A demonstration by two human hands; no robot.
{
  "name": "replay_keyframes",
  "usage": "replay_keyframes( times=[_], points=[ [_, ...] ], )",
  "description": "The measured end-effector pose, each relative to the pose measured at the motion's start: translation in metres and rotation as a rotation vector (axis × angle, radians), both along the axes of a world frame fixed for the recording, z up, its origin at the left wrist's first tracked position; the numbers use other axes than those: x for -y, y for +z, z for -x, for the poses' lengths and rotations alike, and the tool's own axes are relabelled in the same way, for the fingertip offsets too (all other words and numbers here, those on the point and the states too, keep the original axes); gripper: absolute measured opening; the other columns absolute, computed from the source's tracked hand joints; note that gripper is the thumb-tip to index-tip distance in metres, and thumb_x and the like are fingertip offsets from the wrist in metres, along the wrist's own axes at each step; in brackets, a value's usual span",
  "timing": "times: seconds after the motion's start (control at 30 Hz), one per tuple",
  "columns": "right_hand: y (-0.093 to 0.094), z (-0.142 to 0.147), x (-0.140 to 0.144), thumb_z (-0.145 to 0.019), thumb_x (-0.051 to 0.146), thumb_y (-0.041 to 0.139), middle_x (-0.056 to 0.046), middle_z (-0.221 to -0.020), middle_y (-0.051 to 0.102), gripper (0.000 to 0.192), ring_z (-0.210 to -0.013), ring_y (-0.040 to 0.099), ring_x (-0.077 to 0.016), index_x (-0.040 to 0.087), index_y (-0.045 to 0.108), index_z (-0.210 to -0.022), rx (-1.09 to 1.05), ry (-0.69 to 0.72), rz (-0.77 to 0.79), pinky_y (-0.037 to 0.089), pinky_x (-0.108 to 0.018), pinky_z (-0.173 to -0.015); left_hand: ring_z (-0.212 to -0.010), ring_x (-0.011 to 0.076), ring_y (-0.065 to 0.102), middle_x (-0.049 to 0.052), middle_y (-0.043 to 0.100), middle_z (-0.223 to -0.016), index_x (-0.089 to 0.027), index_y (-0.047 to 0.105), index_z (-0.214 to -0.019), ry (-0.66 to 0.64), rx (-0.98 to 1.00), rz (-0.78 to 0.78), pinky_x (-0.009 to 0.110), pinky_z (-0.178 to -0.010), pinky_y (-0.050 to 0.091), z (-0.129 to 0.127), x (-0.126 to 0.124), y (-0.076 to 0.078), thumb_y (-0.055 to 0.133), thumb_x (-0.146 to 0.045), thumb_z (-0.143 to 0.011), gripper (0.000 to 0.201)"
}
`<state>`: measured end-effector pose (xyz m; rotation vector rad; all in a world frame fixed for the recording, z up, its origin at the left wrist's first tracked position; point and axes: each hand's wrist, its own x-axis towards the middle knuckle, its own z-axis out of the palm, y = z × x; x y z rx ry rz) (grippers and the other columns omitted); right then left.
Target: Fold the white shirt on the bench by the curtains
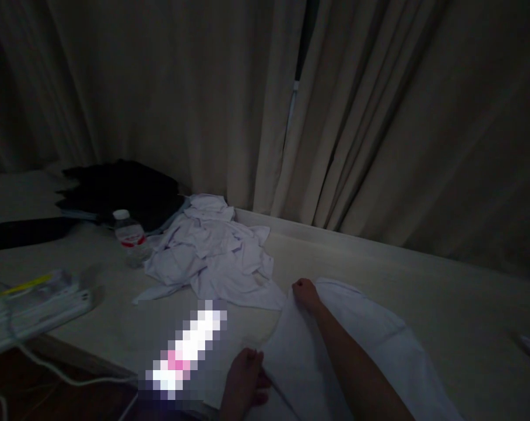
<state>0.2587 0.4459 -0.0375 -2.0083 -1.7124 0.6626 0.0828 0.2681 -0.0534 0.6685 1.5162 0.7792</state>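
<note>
Room: dim light throughout; pale curtains (378, 117) are hung across the whole background, with a narrow gap left near the middle.
Surface: a light, flat bed-like surface (422, 292) is seen stretching from the curtains toward the camera.
Held cloth: a white garment (370, 339) is spread on the near right of the surface, directly in front of the person, well apart from the other clothes.
Right hand (305, 294): it is closed on the far edge of the white garment, the fingers curled into the fabric; the forearm is laid across the cloth.
Left hand (243, 380): it is set at the near left edge of the same garment and appears to be pinching it, though in this light the grip cannot be made out for certain.
Pile: a crumpled white heap of clothes (212, 251) is left near the middle, just beyond the held garment.
Dark items: black folded clothing (124, 190) is stacked behind the heap, against the curtain.
Bottle: a clear plastic bottle (131, 237) with a white cap is stood upright just beside the heap, touching or nearly touching it.
Left edge: a flat white object with a yellow strip (32, 298) and a white cable (58, 368) are seen; what they are cannot be told.
Blurred patch: a pixelated area (186, 351) is placed near the left hand.
Risk: if the garment is swung or dragged toward the heap, the bottle could be knocked over, since it is stood close by and is light.
Risk: creases could be missed or edges misaligned, the cause being the poor light.
</note>
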Motion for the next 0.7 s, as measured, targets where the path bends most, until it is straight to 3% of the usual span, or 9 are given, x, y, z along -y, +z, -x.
replay_keyframes(
  times=[0.1,0.17,0.27,0.33,0.43,0.57,0.63,0.7],
  points=[
    [-0.006,0.001,-0.009,-0.077,0.019,0.048,-0.011,-0.092,0.069,0.017,-0.084,0.061,-0.0169,0.015,0.065,-0.08,0.005,0.012,0.002,0.04,-0.024,-0.071,-0.062,0.0197,0.067,0.001,0.06,-0.069,-0.021,0.045,-0.08,-0.02,-0.009,-0.027,0.025,-0.039,0.048,0.002,0.002,0.005,0.043,-0.039,-0.083,0.018],
    [-0.009,0.002,-0.012,-0.077,0.018,0.047,-0.011,-0.094,0.068,0.018,-0.086,0.06,-0.0171,0.016,0.064,-0.08,-0.002,0.018,0.003,0.04,-0.025,-0.072,-0.056,0.0181,0.064,0.0,0.06,-0.069,-0.022,0.044,-0.079,-0.046,-0.097,-0.054,0.024,-0.036,0.044,0.003,0.002,0.008,0.043,-0.041,-0.083,0.019],
    [-0.012,0.003,-0.016,-0.077,0.018,0.045,-0.009,-0.091,0.068,0.019,-0.083,0.061,-0.0162,0.016,0.063,-0.083,-0.026,0.004,0.011,0.041,-0.024,-0.071,-0.045,0.0147,0.058,-0.001,0.061,-0.065,-0.023,0.047,-0.077,-0.157,-0.338,-0.107,0.023,-0.037,0.039,0.007,0.001,0.014,0.041,-0.041,-0.084,0.021],
    [-0.012,0.004,-0.017,-0.076,0.017,0.045,-0.008,-0.088,0.068,0.02,-0.078,0.06,-0.0148,0.017,0.061,-0.088,-0.047,-0.007,0.015,0.041,-0.024,-0.068,-0.052,0.016,0.061,0.0,0.064,-0.066,-0.023,0.051,-0.076,-0.252,-0.555,-0.19,0.025,-0.047,0.042,0.009,0.001,0.016,0.041,-0.04,-0.085,0.022],
    [-0.011,0.003,-0.015,-0.077,0.017,0.044,-0.006,-0.084,0.067,0.022,-0.074,0.059,-0.0136,0.018,0.059,-0.094,-0.074,0.008,-0.012,0.041,-0.024,-0.067,-0.076,0.0204,0.065,0.004,0.068,-0.081,-0.023,0.058,-0.086,-0.285,-0.933,-0.467,0.03,-0.064,0.046,0.011,0.002,0.01,0.043,-0.035,-0.086,0.019],
    [-0.012,-0.001,-0.014,-0.079,0.019,0.046,-0.003,-0.084,0.066,0.021,-0.076,0.057,-0.0134,0.02,0.059,-0.096,-0.126,0.084,-0.075,0.041,-0.025,-0.072,-0.093,0.0209,0.063,0.007,0.069,-0.101,-0.022,0.063,-0.101,-0.315,-1.249,-1.036,0.034,-0.079,0.046,0.008,0.004,-0.015,0.043,-0.021,-0.085,0.025],
    [-0.013,-0.004,-0.016,-0.078,0.019,0.047,-0.003,-0.088,0.066,0.021,-0.077,0.058,-0.0127,0.02,0.06,-0.095,-0.168,0.109,-0.084,0.042,-0.024,-0.074,-0.091,0.0204,0.063,0.006,0.071,-0.099,-0.021,0.064,-0.101,-0.336,-1.342,-1.169,0.035,-0.079,0.045,0.007,0.005,-0.024,0.043,-0.018,-0.084,0.026],
    [-0.014,-0.008,-0.018,-0.078,0.017,0.047,-0.005,-0.095,0.066,0.021,-0.08,0.058,-0.0119,0.018,0.061,-0.092,-0.213,0.116,-0.083,0.043,-0.024,-0.076,-0.09,0.0196,0.063,0.004,0.071,-0.099,-0.021,0.064,-0.101,-0.348,-1.401,-1.175,0.035,-0.079,0.044,0.007,0.006,-0.03,0.044,-0.018,-0.084,0.026]
  ],
)
